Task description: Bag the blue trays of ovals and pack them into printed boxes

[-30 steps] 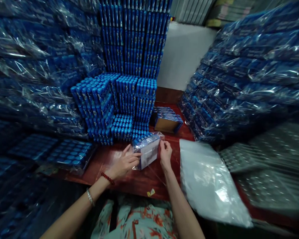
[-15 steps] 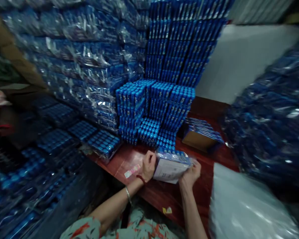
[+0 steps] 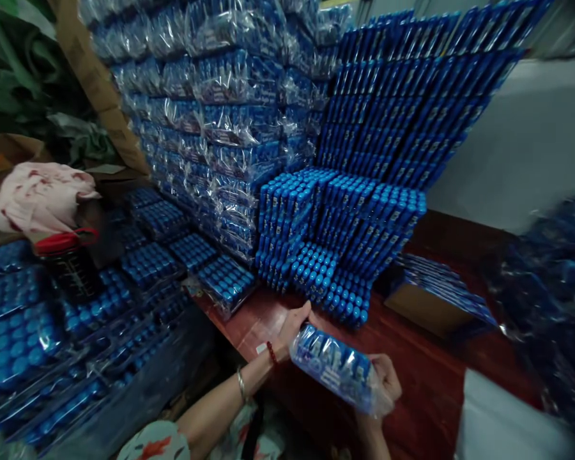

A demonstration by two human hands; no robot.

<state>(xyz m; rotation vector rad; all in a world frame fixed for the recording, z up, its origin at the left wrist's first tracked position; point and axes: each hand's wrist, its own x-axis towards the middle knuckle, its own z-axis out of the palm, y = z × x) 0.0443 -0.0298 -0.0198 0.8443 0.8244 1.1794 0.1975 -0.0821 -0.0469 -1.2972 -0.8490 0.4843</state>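
Between my two hands is a clear-wrapped pack of blue tubes [image 3: 333, 367], slanting down to the right above the red-brown tabletop [image 3: 402, 364]. My left hand [image 3: 294, 326] grips its upper left end, with part of the fingers hidden behind the pack. At the lower right end, my right hand [image 3: 386, 377] has its fingers curled round the loose plastic film. Just beyond the pack stand loose blue tubes with rounded caps [image 3: 349, 294], set upright in tight rows.
Wrapped packs [image 3: 239, 121] form a tall wall behind. A carton with flat printed pieces [image 3: 426, 306] lies to the right, near a white plastic-looking sheet [image 3: 503, 415]. On the left, a dark red-lidded bottle [image 3: 71, 268] stands on more packs beside a pink cloth [image 3: 43, 198].
The pack has turned from its white labelled face to its clear side showing the blue tubes, and its right end has dropped. My view has swung left.
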